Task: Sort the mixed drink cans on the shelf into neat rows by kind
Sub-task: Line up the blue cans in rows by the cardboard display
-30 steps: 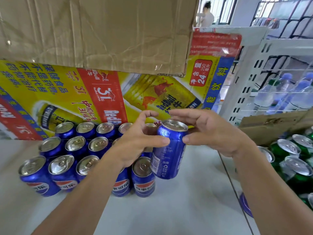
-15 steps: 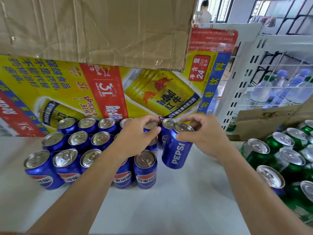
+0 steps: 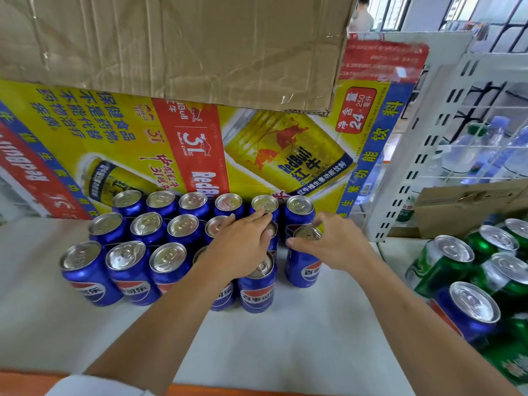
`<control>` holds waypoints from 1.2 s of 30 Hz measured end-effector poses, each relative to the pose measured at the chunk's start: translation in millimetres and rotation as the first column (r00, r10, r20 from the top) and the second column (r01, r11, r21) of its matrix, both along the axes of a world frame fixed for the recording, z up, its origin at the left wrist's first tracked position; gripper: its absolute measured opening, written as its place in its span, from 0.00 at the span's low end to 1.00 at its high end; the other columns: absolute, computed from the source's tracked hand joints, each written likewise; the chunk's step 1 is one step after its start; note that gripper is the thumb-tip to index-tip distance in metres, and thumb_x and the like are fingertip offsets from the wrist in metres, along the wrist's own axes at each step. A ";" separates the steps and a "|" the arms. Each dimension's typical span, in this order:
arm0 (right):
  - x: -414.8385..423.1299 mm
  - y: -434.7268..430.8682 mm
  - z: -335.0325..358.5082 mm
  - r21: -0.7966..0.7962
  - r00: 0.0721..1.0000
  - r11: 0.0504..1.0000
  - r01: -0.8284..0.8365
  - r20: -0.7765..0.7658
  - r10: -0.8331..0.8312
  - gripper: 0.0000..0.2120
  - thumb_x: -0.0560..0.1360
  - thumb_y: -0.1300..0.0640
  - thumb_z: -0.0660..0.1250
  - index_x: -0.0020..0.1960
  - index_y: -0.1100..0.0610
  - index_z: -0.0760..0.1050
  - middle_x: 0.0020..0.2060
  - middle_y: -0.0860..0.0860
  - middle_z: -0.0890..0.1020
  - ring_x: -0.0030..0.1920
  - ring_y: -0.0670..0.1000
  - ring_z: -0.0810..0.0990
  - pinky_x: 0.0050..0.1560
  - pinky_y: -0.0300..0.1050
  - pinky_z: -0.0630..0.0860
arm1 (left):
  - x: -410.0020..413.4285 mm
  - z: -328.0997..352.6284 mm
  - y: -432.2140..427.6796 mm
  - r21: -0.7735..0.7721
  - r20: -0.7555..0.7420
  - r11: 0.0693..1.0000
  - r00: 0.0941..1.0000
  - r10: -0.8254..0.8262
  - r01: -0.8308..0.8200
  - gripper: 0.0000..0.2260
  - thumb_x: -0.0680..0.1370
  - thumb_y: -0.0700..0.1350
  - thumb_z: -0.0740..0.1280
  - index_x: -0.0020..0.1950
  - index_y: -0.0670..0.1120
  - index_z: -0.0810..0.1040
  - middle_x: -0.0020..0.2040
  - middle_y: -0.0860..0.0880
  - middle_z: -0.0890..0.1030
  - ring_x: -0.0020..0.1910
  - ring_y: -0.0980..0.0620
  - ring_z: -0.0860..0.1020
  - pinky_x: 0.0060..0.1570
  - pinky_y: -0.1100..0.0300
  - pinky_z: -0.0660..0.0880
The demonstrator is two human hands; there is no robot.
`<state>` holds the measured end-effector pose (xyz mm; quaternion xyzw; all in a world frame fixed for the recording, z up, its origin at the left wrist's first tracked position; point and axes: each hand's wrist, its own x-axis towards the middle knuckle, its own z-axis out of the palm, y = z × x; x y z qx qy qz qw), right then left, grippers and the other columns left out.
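Gripping the rim of a blue can (image 3: 303, 267) from above, the right hand (image 3: 337, 247) held it upright on the shelf (image 3: 257, 352) at the block's (image 3: 128, 252) right end, likely squaring the row; the left hand (image 3: 243, 250) lay flat and uncurled on neighbouring tops, probably steadying them; green cans (image 3: 445, 267) stood apart, right.

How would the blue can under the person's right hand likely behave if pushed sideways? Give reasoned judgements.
The blue can is tall and narrow, so a push near its top, where the right hand grips it, might tip it. Its undented wall suggests it is full, so fairly heavy. Pushed low, it should slide on the smooth shelf.
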<state>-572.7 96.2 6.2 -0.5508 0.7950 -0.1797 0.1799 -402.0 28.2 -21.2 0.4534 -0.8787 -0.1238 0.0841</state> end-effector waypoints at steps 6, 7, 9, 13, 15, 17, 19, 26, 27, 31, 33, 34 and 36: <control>-5.8 3.4 -2.6 -0.054 0.963 0.995 -0.079 0.252 0.090 0.14 0.64 0.53 0.76 0.46 0.57 0.79 0.41 0.55 0.82 0.41 0.56 0.82 0.30 0.54 0.80 | 1.4 -1.3 -1.1 0.006 0.002 1.000 1.000 0.002 -0.002 0.21 0.84 0.50 0.52 0.78 0.52 0.59 0.79 0.54 0.56 0.74 0.54 0.62 0.75 0.51 0.51; -5.2 3.5 -4.5 -0.082 0.961 0.996 -0.043 0.270 0.064 0.12 0.64 0.53 0.76 0.43 0.57 0.79 0.38 0.54 0.81 0.37 0.54 0.81 0.29 0.51 0.79 | 1.3 -1.5 -1.0 0.005 0.008 1.000 1.000 0.006 -0.006 0.21 0.84 0.50 0.52 0.78 0.52 0.58 0.79 0.54 0.56 0.74 0.54 0.62 0.74 0.51 0.51; -2.6 2.3 -8.5 -0.134 0.961 0.991 0.030 0.276 0.008 0.12 0.64 0.51 0.78 0.35 0.53 0.76 0.30 0.48 0.79 0.29 0.47 0.77 0.29 0.47 0.77 | 0.1 -0.5 -0.3 0.010 0.024 1.000 1.000 0.012 -0.012 0.22 0.84 0.51 0.51 0.78 0.51 0.57 0.79 0.54 0.54 0.74 0.53 0.62 0.74 0.52 0.51; 3.5 -1.6 -12.4 -0.231 0.953 0.967 0.104 0.302 -0.030 0.17 0.64 0.50 0.79 0.30 0.51 0.70 0.27 0.46 0.76 0.28 0.45 0.75 0.29 0.47 0.75 | -0.8 2.3 -0.9 0.030 0.017 0.999 1.000 0.017 -0.018 0.22 0.84 0.52 0.52 0.78 0.52 0.57 0.79 0.53 0.53 0.74 0.51 0.63 0.74 0.51 0.51; 6.0 -3.0 -13.3 -0.276 0.948 0.957 0.094 0.317 -0.002 0.18 0.65 0.51 0.79 0.29 0.48 0.69 0.25 0.44 0.75 0.28 0.42 0.75 0.26 0.40 0.72 | -0.6 2.4 -1.6 0.039 0.004 0.999 1.000 0.021 -0.021 0.22 0.84 0.52 0.53 0.78 0.52 0.59 0.79 0.54 0.54 0.74 0.51 0.64 0.74 0.51 0.52; 8.2 -6.7 -16.4 -0.295 0.955 0.953 0.065 0.294 0.026 0.18 0.65 0.50 0.78 0.29 0.47 0.69 0.25 0.43 0.75 0.28 0.43 0.76 0.25 0.38 0.70 | -0.6 2.3 -2.0 0.048 -0.008 0.999 1.000 0.025 -0.025 0.21 0.83 0.52 0.54 0.77 0.52 0.60 0.79 0.54 0.55 0.73 0.51 0.64 0.74 0.51 0.52; 9.6 -11.8 -21.7 -0.310 0.964 0.949 0.051 0.263 0.034 0.16 0.65 0.48 0.77 0.30 0.48 0.71 0.26 0.44 0.77 0.29 0.46 0.77 0.25 0.39 0.70 | -1.2 2.9 -2.5 0.060 -0.018 0.998 0.999 0.031 -0.030 0.21 0.83 0.52 0.54 0.76 0.52 0.61 0.79 0.54 0.56 0.73 0.52 0.64 0.74 0.51 0.52; 6.5 -19.9 -38.9 -0.269 0.969 0.961 0.071 0.248 -0.002 0.25 0.61 0.32 0.70 0.44 0.51 0.75 0.38 0.47 0.80 0.39 0.48 0.80 0.27 0.39 0.70 | -1.5 5.8 -1.3 0.079 -0.029 0.996 0.999 0.042 -0.040 0.20 0.83 0.52 0.55 0.76 0.52 0.62 0.78 0.54 0.57 0.73 0.52 0.64 0.73 0.53 0.52; 5.9 -20.0 -39.1 -0.263 0.970 0.963 0.065 0.245 0.001 0.26 0.61 0.32 0.70 0.46 0.52 0.75 0.40 0.48 0.81 0.41 0.48 0.79 0.29 0.37 0.69 | -1.5 6.1 -1.1 0.078 -0.029 0.996 0.999 0.041 -0.039 0.21 0.83 0.52 0.55 0.76 0.52 0.62 0.78 0.54 0.57 0.73 0.52 0.64 0.73 0.53 0.52; 1.8 -12.4 -32.2 -0.207 0.978 0.978 0.016 0.209 0.028 0.24 0.67 0.37 0.73 0.51 0.52 0.71 0.48 0.49 0.77 0.46 0.49 0.76 0.36 0.38 0.68 | -0.5 4.4 -1.7 0.070 -0.027 0.997 0.999 0.032 -0.030 0.21 0.83 0.53 0.55 0.76 0.52 0.61 0.79 0.55 0.56 0.73 0.52 0.64 0.73 0.52 0.53; -5.9 -6.4 -28.7 -0.158 0.992 0.987 -0.029 0.117 0.048 0.25 0.69 0.35 0.69 0.54 0.52 0.72 0.51 0.49 0.77 0.49 0.49 0.76 0.41 0.42 0.70 | 0.7 3.6 -2.9 0.079 -0.028 0.997 0.999 0.023 -0.021 0.21 0.83 0.53 0.55 0.76 0.53 0.61 0.79 0.55 0.55 0.73 0.52 0.63 0.73 0.51 0.53; -12.1 -2.9 -25.8 -0.140 0.996 0.990 -0.029 0.076 0.040 0.25 0.71 0.35 0.68 0.57 0.53 0.73 0.52 0.49 0.77 0.51 0.50 0.76 0.44 0.44 0.72 | 1.2 3.4 -3.5 0.082 -0.027 0.996 0.999 0.019 -0.017 0.21 0.83 0.53 0.55 0.76 0.53 0.61 0.79 0.55 0.55 0.74 0.52 0.63 0.73 0.51 0.53; -30.1 5.6 -20.0 -0.149 1.000 0.989 0.005 -0.004 -0.005 0.22 0.74 0.39 0.65 0.58 0.55 0.74 0.52 0.50 0.78 0.54 0.52 0.77 0.49 0.46 0.74 | 1.2 5.1 -3.5 0.076 -0.018 0.997 1.000 0.011 -0.010 0.20 0.83 0.52 0.55 0.76 0.53 0.63 0.79 0.55 0.56 0.73 0.51 0.64 0.72 0.50 0.55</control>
